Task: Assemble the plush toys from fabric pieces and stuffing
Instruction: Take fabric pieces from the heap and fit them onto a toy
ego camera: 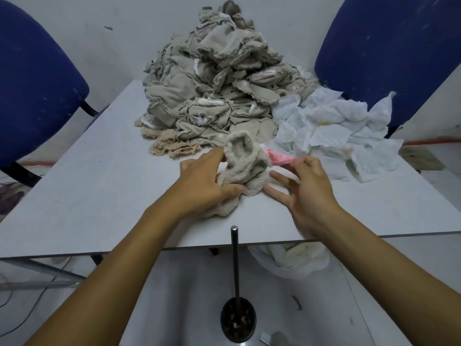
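A beige fleece plush skin (245,163) lies crumpled on the white table (94,201), its opening facing up. My left hand (207,181) grips its left side, thumb and fingers curled round the fabric. A pink fabric piece (277,158) sticks out of the skin's right side. My right hand (301,186) pinches the far end of that pink piece between thumb and forefinger, with the other fingers spread towards the skin. Behind stands a tall heap of grey-beige sewn fabric pieces (219,91).
Crumpled white paper sheets (336,131) cover the table's right side. Two blue chairs (32,91) (389,46) flank the table. A thin metal rod on a dark round base (235,283) stands just before the near table edge. A white bag (294,260) hangs below.
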The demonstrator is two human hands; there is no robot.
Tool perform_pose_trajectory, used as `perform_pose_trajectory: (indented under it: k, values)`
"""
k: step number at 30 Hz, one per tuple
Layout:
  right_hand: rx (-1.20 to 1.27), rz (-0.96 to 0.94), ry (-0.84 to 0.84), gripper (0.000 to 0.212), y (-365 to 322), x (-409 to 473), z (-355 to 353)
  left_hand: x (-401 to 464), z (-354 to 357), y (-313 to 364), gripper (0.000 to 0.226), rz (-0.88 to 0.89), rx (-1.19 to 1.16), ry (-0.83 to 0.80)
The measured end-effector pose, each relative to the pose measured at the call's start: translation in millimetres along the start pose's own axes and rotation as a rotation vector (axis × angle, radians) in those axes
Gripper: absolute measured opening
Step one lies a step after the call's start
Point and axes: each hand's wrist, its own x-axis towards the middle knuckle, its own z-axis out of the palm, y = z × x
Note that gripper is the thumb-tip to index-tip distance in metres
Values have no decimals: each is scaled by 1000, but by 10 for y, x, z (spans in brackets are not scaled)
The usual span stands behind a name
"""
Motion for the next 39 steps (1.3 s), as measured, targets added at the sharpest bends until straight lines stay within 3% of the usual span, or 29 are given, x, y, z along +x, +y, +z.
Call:
perform_pose_trajectory:
  k: [2, 3, 4, 7, 8, 9, 11, 12, 13, 17, 19, 21, 23, 25, 28, 31, 34, 39]
  values:
    - [2, -18, -71, 15, 4, -20, 31, -4, 14, 26, 41, 0, -128, 23]
    - [22, -25, -79, 15, -5, -23, 42, -7, 14, 54, 22, 8, -199, 104]
    - [33, -32, -57, 13, -21, -20, 51, 1, 9, 67, 17, 30, -235, 249]
    - [-16, 17, -7, 4, -74, -36, 49, 51, -10, 150, 24, 212, 64, 781]
    - [-28, 86, -72, 13, -77, -60, 52, 53, -4, 178, 28, 290, 189, 823]
    - [-32, 174, -171, 30, -73, -84, 57, 67, 39, 171, 31, 378, 271, 722]
    - [-74, 268, -315, 69, -34, -113, 73, 37, 161, 193, 40, 423, 319, 217]
    - [-134, 249, -320, 72, -11, -123, 85, 3, 202, 196, 45, 359, 299, -24]
    - [-200, 199, -286, 65, 14, -124, 90, -7, 228, 176, 45, 296, 232, -118]
    - [-494, -56, -184, 30, 85, -70, 52, 56, 134, 118, 15, 75, -387, 147]
    - [-707, -206, -256, 43, 71, -76, 48, 73, 116, 85, 23, 12, -379, 111]
    - [-831, -307, -324, 60, 53, -84, 68, 62, 149, 76, 35, 34, -194, 41]
    - [-859, -397, -287, 69, 53, -105, 84, 59, 160, 121, 26, 58, -160, 110]
    - [-906, -625, -83, 64, 62, -144, 97, 78, 148, 153, 27, -4, -275, 246]
    - [-1032, -958, 90, 32, 79, -196, 116, 75, 156, 217, 30, -128, -502, 332]
    - [-1128, -864, 74, 13, 115, -168, 125, 77, 196, 275, 22, -82, -539, 293]
    - [-1202, -617, 53, 30, 106, -103, 115, 60, 207, 306, 21, -77, -564, 247]
    - [-1000, -507, -130, 18, -25, -71, 108, 40, 116, 215, 37, -82, -733, 121]
